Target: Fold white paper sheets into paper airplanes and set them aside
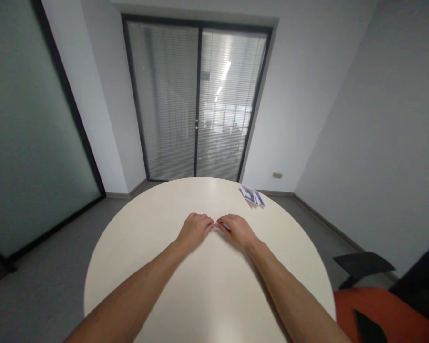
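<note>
Over the middle of the table, my left hand [196,228] and my right hand [238,228] almost meet at the fingertips. Both are closed in a pinch on a small, thin, pale strip [215,224], which looks like folded paper. Only a sliver of it shows between the fingers, and the rest is hidden by the hands. Beyond my right hand, near the far right edge, lie white and blue printed papers [252,196], apart from both hands.
A round cream table [143,247] fills the lower middle. At the lower right stands an orange chair [382,309] with a black armrest [364,264], close to the table's edge. Glass doors with blinds [164,105] are behind the table.
</note>
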